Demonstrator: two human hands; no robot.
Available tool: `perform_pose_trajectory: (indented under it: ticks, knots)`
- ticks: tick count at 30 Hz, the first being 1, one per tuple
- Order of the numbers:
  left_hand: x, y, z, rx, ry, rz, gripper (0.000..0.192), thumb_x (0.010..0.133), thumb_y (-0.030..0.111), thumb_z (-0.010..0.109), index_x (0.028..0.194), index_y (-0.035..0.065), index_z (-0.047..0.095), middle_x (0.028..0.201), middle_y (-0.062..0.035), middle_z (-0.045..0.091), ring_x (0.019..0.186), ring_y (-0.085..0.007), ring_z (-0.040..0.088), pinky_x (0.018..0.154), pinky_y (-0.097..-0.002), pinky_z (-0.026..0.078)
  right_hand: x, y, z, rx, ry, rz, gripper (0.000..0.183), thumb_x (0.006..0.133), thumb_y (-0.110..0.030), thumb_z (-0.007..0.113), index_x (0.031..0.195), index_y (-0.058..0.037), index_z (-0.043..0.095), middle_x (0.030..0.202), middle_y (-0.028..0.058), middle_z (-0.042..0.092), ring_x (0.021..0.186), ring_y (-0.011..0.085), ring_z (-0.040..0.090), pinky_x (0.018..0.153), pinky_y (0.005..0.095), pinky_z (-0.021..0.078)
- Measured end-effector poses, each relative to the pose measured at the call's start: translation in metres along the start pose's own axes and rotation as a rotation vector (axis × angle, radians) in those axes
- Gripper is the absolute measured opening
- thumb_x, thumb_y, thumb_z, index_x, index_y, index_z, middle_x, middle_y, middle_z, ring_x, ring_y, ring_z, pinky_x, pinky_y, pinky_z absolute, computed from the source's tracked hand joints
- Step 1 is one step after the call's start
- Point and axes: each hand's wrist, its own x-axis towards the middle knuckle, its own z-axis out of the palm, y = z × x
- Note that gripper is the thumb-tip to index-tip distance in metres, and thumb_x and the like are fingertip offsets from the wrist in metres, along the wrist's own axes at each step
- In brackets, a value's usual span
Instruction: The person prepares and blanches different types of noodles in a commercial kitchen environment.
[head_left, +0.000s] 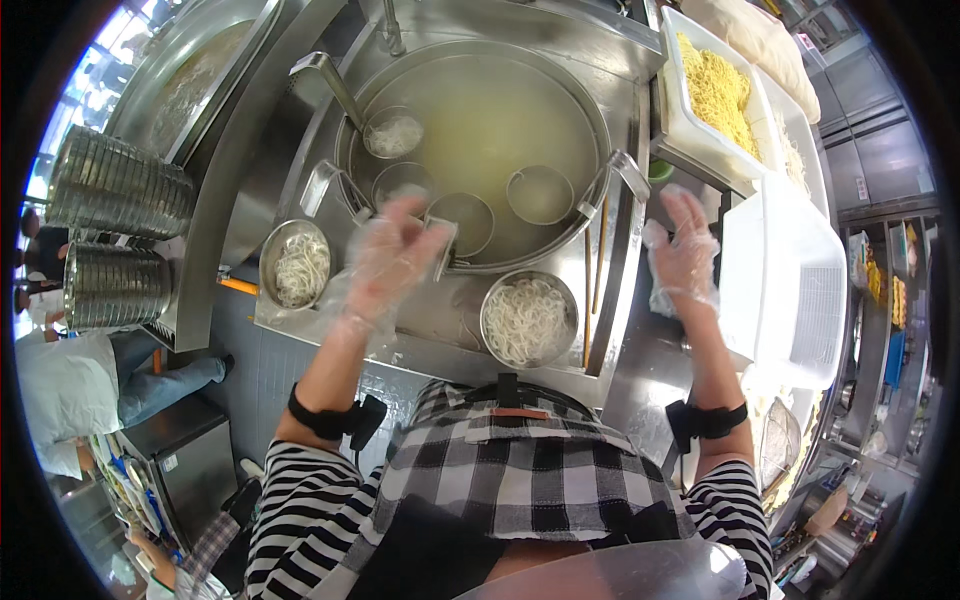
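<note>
My left hand (397, 259), in a clear plastic glove and blurred, hovers over the near-left rim of a big round pot (480, 46) of cloudy hot water. Its fingers are spread and hold nothing, close by the bent metal handle (445, 251) of a noodle strainer. My right hand (682, 255), also gloved, is raised empty to the right of the pot. Several round strainers hang in the water; the far-left one holds white noodles (395, 136). On the steel counter, one metal bowl of white noodles (529, 321) stands in front of me and another (298, 266) at the left.
Long wooden chopsticks (589, 300) lie right of the near bowl. Farther right are a white tub of yellow noodles (716, 94) and a white plastic bin (780, 277). Stacked metal bowls (120, 184) stand on the left, where a person in a white top (67, 390) is nearby.
</note>
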Motion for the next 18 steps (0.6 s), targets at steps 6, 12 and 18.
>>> perform_pose_trajectory:
  ticks: [6,12,18]
  knots:
    - [-0.03,0.04,0.02,-0.592,-0.142,-0.142,0.033,0.075,0.017,0.06,0.101,0.0017,0.047,0.07,-0.002,0.051,0.056,-0.0072,0.047,0.05,-0.0199,0.039,-0.079,-0.017,0.025,0.159,-0.482,0.108,0.038,0.075,-0.028,0.052,0.107,-0.006,0.051,0.101,0.0177,0.054,0.094,0.0326,0.051,0.083,0.0376,0.0387]
    - [-0.122,0.048,0.02,-0.632,-0.119,-0.117,0.013,0.074,0.001,0.057,0.087,0.0047,0.053,0.086,-0.0057,0.055,0.076,-0.0123,0.053,0.067,-0.0234,0.043,-0.137,-0.006,0.08,0.624,-0.72,0.25,0.033,0.082,-0.022,0.051,0.104,0.0018,0.052,0.089,0.0134,0.059,0.079,0.0162,0.057,0.071,0.0258,0.0452]
    - [-0.165,0.024,0.016,-0.714,-0.412,-0.106,0.021,0.073,-0.004,0.057,0.092,0.0045,0.052,0.101,-0.0071,0.051,0.095,-0.0141,0.048,0.081,-0.0261,0.039,-0.102,-0.14,0.061,1.677,-1.172,1.038,0.033,0.088,-0.021,0.038,0.112,0.0003,0.041,0.098,0.0131,0.053,0.085,0.0207,0.055,0.072,0.0272,0.0457]
